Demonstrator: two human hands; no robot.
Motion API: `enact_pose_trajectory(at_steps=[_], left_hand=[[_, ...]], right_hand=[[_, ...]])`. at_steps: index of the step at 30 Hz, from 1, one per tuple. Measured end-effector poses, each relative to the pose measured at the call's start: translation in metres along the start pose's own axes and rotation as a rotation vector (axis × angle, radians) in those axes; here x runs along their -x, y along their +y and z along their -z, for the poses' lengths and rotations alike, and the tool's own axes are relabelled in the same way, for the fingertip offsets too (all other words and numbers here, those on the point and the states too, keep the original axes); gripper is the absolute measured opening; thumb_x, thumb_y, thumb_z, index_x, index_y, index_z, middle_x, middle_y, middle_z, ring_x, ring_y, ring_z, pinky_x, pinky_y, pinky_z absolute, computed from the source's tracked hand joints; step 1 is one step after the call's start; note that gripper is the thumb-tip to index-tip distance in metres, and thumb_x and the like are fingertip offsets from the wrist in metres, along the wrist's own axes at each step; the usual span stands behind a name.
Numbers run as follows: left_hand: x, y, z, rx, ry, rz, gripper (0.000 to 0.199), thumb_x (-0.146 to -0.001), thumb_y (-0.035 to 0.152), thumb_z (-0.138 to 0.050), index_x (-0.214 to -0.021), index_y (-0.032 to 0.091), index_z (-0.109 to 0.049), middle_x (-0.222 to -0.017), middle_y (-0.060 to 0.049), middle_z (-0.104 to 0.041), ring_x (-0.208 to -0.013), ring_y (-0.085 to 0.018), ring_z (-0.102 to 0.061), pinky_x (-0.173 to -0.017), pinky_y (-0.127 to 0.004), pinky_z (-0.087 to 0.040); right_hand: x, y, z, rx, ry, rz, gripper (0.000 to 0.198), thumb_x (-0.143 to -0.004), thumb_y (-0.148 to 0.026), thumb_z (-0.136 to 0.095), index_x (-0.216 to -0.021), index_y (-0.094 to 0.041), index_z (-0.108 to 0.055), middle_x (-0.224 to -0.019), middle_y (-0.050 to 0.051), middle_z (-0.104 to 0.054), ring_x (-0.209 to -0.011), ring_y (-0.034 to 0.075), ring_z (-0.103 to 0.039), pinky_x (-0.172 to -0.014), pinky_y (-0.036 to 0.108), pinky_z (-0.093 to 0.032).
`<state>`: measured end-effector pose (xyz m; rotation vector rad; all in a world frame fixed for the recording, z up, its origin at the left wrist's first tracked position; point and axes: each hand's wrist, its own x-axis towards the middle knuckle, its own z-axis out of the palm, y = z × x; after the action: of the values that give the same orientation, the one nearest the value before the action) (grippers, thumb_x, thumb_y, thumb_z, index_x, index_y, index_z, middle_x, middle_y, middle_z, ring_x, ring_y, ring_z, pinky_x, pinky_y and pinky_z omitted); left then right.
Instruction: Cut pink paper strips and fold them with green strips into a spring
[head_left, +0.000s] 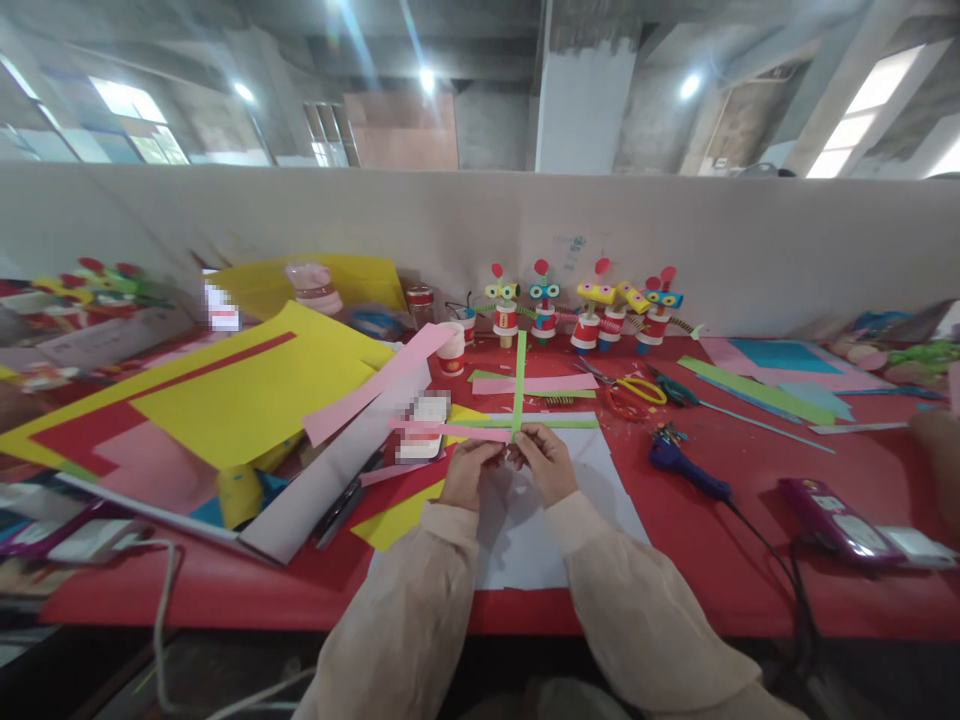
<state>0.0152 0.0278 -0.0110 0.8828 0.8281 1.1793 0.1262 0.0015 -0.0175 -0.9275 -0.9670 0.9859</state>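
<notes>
Above a white sheet of paper [525,540], my two hands meet at the joined ends of two paper strips. The pink paper strip [450,431] reaches out to the left, and my left hand [471,468] pinches its inner end. Upward from the same corner runs a green paper strip [520,375], pinched by my right hand [546,460]. The strips form a right angle, with their ends overlapping between my fingertips. Whether they are stuck together cannot be made out.
Right of the sheet lie a blue glue gun [686,468], yellow-handled scissors [637,388] and a purple device [840,520]. Several paper-cup figures [544,310] stand along the back wall. Yellow paper [262,390] and a white roll [315,490] lie left. A person's hand [936,460] shows far right.
</notes>
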Motion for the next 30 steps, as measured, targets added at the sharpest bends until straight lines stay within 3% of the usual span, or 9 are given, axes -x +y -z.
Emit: enact_pose_trajectory(at_steps=[4, 13, 24, 30], left_hand=[[-0.0019, -0.0037, 0.0013, 0.113, -0.014, 0.069, 0.018, -0.048, 0.025, -0.076, -0.055, 0.012, -0.065, -0.051, -0.001, -0.057, -0.047, -0.008, -0.046, -0.047, -0.022, -0.033], [-0.0001, 0.0003, 0.0013, -0.017, -0.141, 0.03, 0.026, -0.053, 0.033, -0.079, -0.058, 0.012, -0.064, -0.048, 0.002, -0.051, -0.046, -0.006, -0.039, -0.046, -0.021, -0.025], [-0.005, -0.0052, 0.0062, -0.08, -0.107, -0.019, 0.029, -0.05, 0.036, -0.08, -0.059, 0.013, -0.065, -0.05, 0.002, -0.054, -0.047, -0.007, -0.041, -0.048, -0.022, -0.029], [-0.003, -0.0038, 0.0028, -0.065, -0.056, -0.043, 0.026, -0.054, 0.035, -0.078, -0.062, 0.013, -0.066, -0.05, 0.003, -0.053, -0.046, -0.005, -0.039, -0.046, -0.021, -0.027]], right_hand=[[0.0, 0.0, 0.0, -0.027, -0.032, -0.008, 0.018, -0.072, -0.036, -0.064, -0.075, -0.02, -0.058, -0.055, -0.004, -0.06, -0.047, 0.01, -0.053, -0.044, 0.023, -0.041], [0.0006, -0.0018, -0.002, 0.006, 0.019, 0.011, 0.019, -0.064, -0.034, -0.069, -0.068, -0.019, -0.058, -0.048, -0.004, -0.057, -0.042, 0.011, -0.049, -0.043, 0.024, -0.038], [0.0029, -0.0014, 0.0046, 0.178, -0.047, 0.055, 0.01, -0.07, -0.029, -0.064, -0.072, -0.019, -0.062, -0.057, -0.002, -0.06, -0.051, 0.013, -0.055, -0.05, 0.026, -0.045], [0.0053, -0.0026, 0.0013, 0.161, -0.073, 0.101, 0.011, -0.072, -0.028, -0.061, -0.079, -0.021, -0.062, -0.063, -0.001, -0.062, -0.055, 0.014, -0.056, -0.055, 0.028, -0.048]])
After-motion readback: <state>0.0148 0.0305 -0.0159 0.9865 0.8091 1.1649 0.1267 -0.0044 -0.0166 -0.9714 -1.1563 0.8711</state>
